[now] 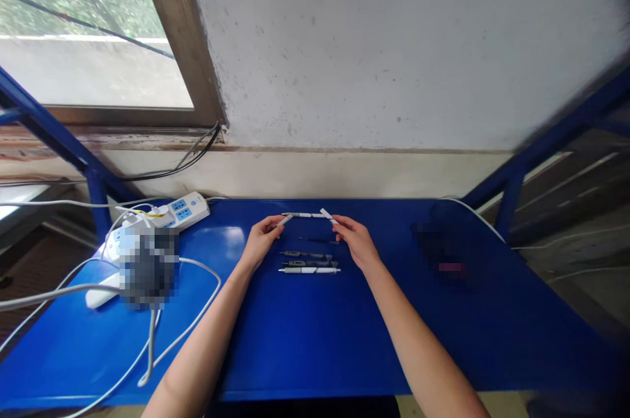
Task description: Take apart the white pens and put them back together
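My left hand [263, 238] pinches a short grey-white pen part [285, 219] between its fingertips. Between the fingers of my right hand [355, 238] is a white pen piece [327, 215], tilted up to the left. Just behind both hands, a white-and-dark pen [306, 215] lies crosswise near the table's back edge. A thin dark piece [317, 240] rests between the hands. Closer to me lie a grey-black pen [305, 254], a darker pen [311, 264] and a white pen [309, 270], roughly parallel.
On the left of the blue table [315, 339] are a white power strip [194, 209], looping white cables [216, 280] and a blurred dark object [147, 267]. Another dark object [440, 247] lies at the right. Blue metal frames stand at both sides, against a wall.
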The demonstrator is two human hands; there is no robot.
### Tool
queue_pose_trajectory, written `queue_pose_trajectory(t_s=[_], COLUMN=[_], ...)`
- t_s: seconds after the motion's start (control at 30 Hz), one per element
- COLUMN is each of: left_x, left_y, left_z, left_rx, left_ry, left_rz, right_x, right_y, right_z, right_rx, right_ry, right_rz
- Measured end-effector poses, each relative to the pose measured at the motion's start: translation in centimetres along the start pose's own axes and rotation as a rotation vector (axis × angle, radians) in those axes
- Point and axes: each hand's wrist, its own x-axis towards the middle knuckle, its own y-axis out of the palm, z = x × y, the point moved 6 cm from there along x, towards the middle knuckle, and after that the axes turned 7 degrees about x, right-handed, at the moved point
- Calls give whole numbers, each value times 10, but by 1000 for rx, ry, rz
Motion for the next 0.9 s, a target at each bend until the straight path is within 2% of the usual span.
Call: queue_pose_trajectory(t_s=[0.13,0.33,0.5,0.63,0.77,0.9], left_x=[1,1,1,1,0,0], left_y=[1,4,6,5,6,8], left_z=[2,-1,-1,2,-1,-1], left_rx=[35,-51,-70,-64,-34,-18], left_ry=[29,42,58,43,29,18], left_rz=[23,29,43,37,55,71], right_x=[-1,-1,3,3,3,-1], right_y=[1,-3,-21,-20,-14,-8], right_z=[2,6,15,18,16,24], right_rx=[-21,-112,-509,-840,-977,-962], right_ry=[-39,-53,-178,-256,-315,-408], right_rz=[-4,-45,-123,-95,-33,-33])
